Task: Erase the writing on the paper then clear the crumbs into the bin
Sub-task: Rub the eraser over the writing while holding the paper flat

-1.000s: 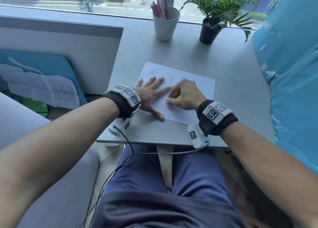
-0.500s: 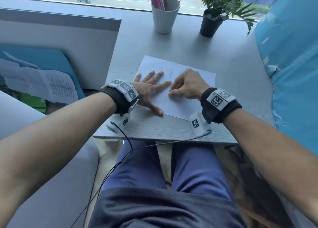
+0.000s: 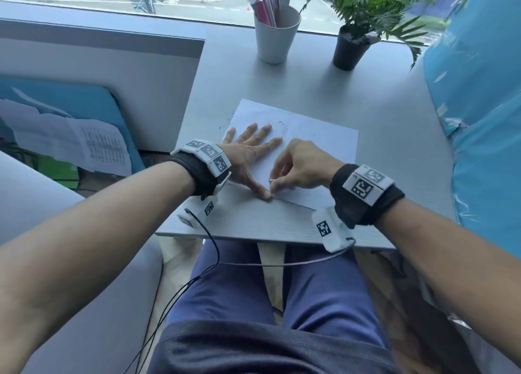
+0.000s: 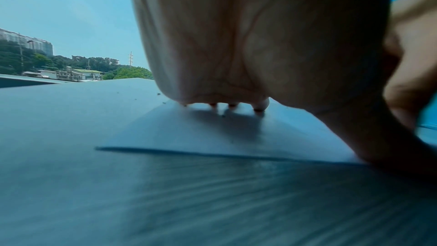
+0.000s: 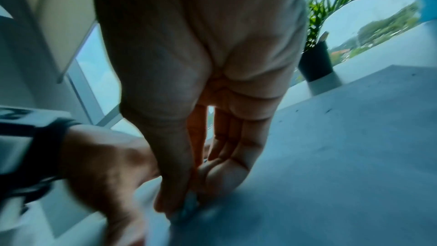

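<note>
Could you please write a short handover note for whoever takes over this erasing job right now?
Left hand: flat, fingers spread, pressing the paper down on the desk.
Right hand: pinching a small white eraser at the paper's near edge, beside the left thumb.
Done: no clear writing shows on the sheet; dark crumbs lie near its far left corner.
Left: finish erasing, then sweep the crumbs into the bin, which is not in view.

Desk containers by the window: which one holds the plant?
The black pot, right of the white cup. The cup holds pens and similar sticks, not foliage.
</note>
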### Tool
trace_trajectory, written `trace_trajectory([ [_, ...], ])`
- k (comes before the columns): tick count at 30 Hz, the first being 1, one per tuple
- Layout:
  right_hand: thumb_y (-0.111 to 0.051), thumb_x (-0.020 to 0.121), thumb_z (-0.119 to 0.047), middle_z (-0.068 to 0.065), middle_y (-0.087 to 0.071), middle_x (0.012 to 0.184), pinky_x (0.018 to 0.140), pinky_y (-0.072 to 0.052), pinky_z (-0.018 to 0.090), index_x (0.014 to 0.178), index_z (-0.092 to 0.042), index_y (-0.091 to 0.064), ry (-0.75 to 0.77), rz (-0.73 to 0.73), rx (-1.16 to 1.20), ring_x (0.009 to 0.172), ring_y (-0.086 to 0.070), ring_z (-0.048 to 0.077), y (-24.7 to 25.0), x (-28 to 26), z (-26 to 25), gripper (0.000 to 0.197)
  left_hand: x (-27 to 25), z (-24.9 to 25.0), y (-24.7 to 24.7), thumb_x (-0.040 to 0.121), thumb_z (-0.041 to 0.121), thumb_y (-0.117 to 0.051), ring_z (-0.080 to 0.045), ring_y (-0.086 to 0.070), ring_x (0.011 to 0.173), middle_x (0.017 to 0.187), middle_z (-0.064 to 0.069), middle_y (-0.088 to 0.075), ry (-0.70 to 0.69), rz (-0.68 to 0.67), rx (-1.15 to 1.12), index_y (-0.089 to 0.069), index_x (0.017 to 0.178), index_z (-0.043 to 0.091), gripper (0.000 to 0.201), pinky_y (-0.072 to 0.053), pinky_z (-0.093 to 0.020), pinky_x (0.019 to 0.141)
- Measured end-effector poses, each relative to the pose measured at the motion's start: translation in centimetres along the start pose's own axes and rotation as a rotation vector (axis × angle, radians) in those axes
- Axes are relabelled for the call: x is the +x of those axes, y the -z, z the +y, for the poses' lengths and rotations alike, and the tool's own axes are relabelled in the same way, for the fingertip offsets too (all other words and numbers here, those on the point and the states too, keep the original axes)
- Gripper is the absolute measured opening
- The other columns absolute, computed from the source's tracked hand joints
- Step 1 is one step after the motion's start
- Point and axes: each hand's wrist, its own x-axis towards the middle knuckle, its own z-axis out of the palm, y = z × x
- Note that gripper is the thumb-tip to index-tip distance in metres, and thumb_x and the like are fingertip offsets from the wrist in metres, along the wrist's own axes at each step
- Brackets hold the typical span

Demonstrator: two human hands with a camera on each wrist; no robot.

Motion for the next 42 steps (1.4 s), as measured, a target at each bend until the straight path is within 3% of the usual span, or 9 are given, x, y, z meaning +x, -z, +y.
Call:
trace_trajectory([
  [4, -0.083, 0.070, -0.022, -0.009, -0.067, 0.062, 0.059, -0.045, 0.016, 0.080, -0.019, -0.080, -0.095, 0.263, 0.075, 0.047, -0.055, -0.007, 2.2, 2.3, 1.1, 0.011, 0.2, 0.1, 0.3, 0.047, 0.087, -0.072, -0.019, 0.040, 0.141, 0.156, 0.008, 0.039, 0.018, -0.017, -0.024, 0.021, 0.150, 0.045, 0.145, 0.021, -0.057, 0.115],
  [9, -0.083, 0.070, -0.024, -0.018, -0.062, 0.049, 0.054, -0.044, 0.012, 0.078, -0.022, -0.078, 0.023, 0.001, -0.017, 0.048, -0.057, -0.008, 0.3, 0.9, -0.2, 0.009, 0.6, -0.1, 0.3, 0.037, 0.092, -0.070, -0.021, 0.043, 0.138, 0.153, 0.006, 0.043, 0.060, -0.007, -0.015, 0.025, 0.146, 0.051, 0.150, 0.022, -0.057, 0.113],
  [14, -0.083, 0.071, -0.024, -0.015, -0.062, 0.061, 0.062, -0.042, 0.016, 0.079, -0.021, -0.079, -0.046, 0.268, 0.038, 0.056, -0.055, -0.004, 2.4, 3.0, 1.4, 0.009, 0.6, 0.2, 0.5, 0.037, 0.090, -0.072, -0.020, 0.044, 0.138, 0.153, 0.007, 0.043, 0.068, -0.036, -0.020, 0.023, 0.148, 0.048, 0.152, 0.022, -0.057, 0.114],
  [19, -0.083, 0.071, -0.027, -0.018, -0.062, 0.062, 0.055, -0.041, 0.009, 0.081, -0.022, -0.079, 0.061, 0.018, -0.064, 0.060, -0.057, -0.006, 0.3, 1.0, 0.1, 0.012, 0.8, 0.0, 0.4, 0.033, 0.092, -0.069, -0.021, 0.046, 0.136, 0.151, 0.007, 0.046, 0.069, -0.035, -0.006, 0.028, 0.145, 0.051, 0.153, 0.021, -0.059, 0.113],
  [24, -0.081, 0.073, -0.021, -0.015, -0.058, 0.062, 0.049, -0.035, 0.001, 0.081, -0.016, -0.078, -0.069, 0.326, 0.044, 0.059, -0.056, -0.001, 1.9, 2.9, 1.4, 0.010, 0.7, 0.3, 0.8, 0.038, 0.090, -0.072, -0.021, 0.046, 0.136, 0.151, 0.006, 0.047, 0.080, -0.068, 0.005, 0.028, 0.145, 0.048, 0.152, 0.022, -0.059, 0.113],
  [29, -0.082, 0.071, -0.023, -0.016, -0.059, 0.059, 0.049, -0.036, 0.004, 0.079, -0.020, -0.078, 0.006, 0.085, -0.032, 0.052, -0.054, -0.006, 0.2, 1.2, 0.1, 0.009, 0.9, 0.3, 0.8, 0.035, 0.092, -0.069, -0.022, 0.046, 0.135, 0.149, 0.006, 0.049, 0.094, -0.073, 0.020, 0.033, 0.141, 0.050, 0.153, 0.021, -0.060, 0.113],
  [34, -0.084, 0.069, -0.023, -0.005, -0.068, 0.067, 0.051, -0.041, 0.005, 0.080, -0.016, -0.080, -0.095, 0.325, 0.057, 0.060, -0.058, 0.000, 2.8, 4.0, 1.6, 0.014, 0.7, 0.4, 0.9, 0.038, 0.090, -0.071, -0.022, 0.045, 0.137, 0.151, 0.006, 0.046, 0.087, -0.083, 0.016, 0.028, 0.147, 0.045, 0.154, 0.019, -0.060, 0.114],
  [39, -0.082, 0.070, -0.023, -0.011, -0.065, 0.063, 0.053, -0.041, 0.012, 0.077, -0.020, -0.079, 0.028, 0.041, -0.026, 0.058, -0.058, -0.001, 0.3, 1.2, -0.2, 0.008, 0.7, 0.3, 0.8, 0.035, 0.093, -0.068, -0.022, 0.045, 0.137, 0.151, 0.006, 0.047, 0.080, -0.061, 0.018, 0.031, 0.144, 0.048, 0.154, 0.018, -0.061, 0.114],
  [42, -0.084, 0.068, -0.022, -0.002, -0.071, 0.064, 0.052, -0.044, 0.012, 0.076, -0.018, -0.080, -0.034, 0.141, 0.070, 0.050, -0.059, 0.000, 2.4, 3.3, 0.8, 0.010, 0.4, 0.6, 1.1, 0.039, 0.090, -0.071, -0.024, 0.043, 0.139, 0.153, 0.004, 0.045, 0.079, -0.071, 0.017, 0.029, 0.147, 0.043, 0.154, 0.017, -0.062, 0.114],
])
